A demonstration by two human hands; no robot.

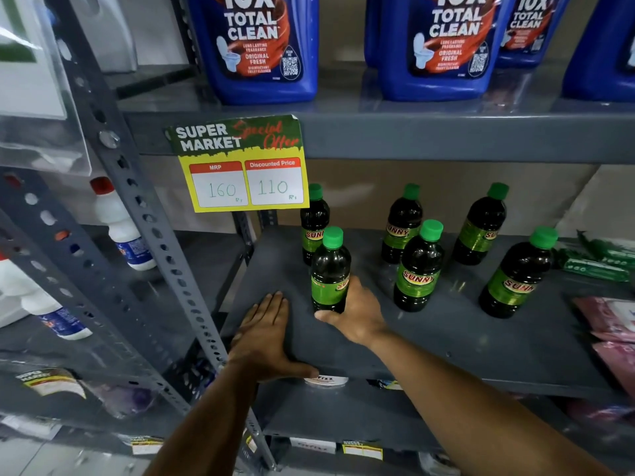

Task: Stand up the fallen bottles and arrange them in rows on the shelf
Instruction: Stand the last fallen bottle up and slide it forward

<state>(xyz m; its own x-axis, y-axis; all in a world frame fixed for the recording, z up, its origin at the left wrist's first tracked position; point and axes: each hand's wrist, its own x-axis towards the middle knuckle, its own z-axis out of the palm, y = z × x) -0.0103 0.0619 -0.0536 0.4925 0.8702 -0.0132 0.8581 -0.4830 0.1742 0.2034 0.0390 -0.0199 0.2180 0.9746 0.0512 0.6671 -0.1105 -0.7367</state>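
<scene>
With six bottles upright, none looks fallen. Right hand (357, 312) clamps the front-left bottle (330, 271); left hand (266, 329) lies flat, fingers apart, on the shelf (446, 334). I judge only row-straightening remains.

Left hand (266, 333), right hand (359, 314): bare, no gloves, rings or watch; forearms bare, no sleeves visible.

Bottles (417, 269) read "SUNNY"; price sign (240, 164) reads 160, 110.
</scene>
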